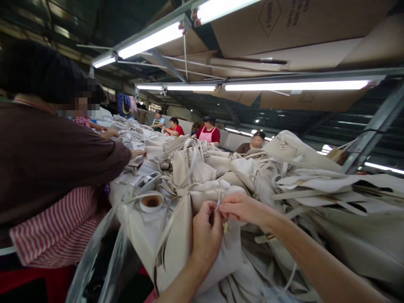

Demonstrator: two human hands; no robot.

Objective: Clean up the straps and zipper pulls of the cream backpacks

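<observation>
Cream handbag [186, 235] lies at the near edge of the bench [139, 223], slumped on its side against a long heap of similar cream bags [221, 168] that runs down the bench's middle. Left hand [206, 233] rests on the bag's upper edge, fingers curled, thumb and forefinger pinched on a thin pale strap end [218, 202] that rises from the bag. Right hand [244, 208] meets it from the right, fingertips pressed together on the same strap, touching the left hand's fingers. A small brass-coloured fitting [225, 227] shows just below the two hands; its exact form cannot be told. Loose strap loops trail down the bag's front.

Left of the bag, on the bench, a small white dish [152, 202] holds a brown liquid. Just beyond it lies a grey tool-like object [147, 182], blurred. A co-worker in a brown top [53, 160] and red-striped apron [59, 227] stands close on the left, one hand [139, 153] reaching onto the bench. More people [208, 132] work along the far side. Fluorescent tube lights [296, 85] and flattened cardboard [299, 25] hang overhead.
</observation>
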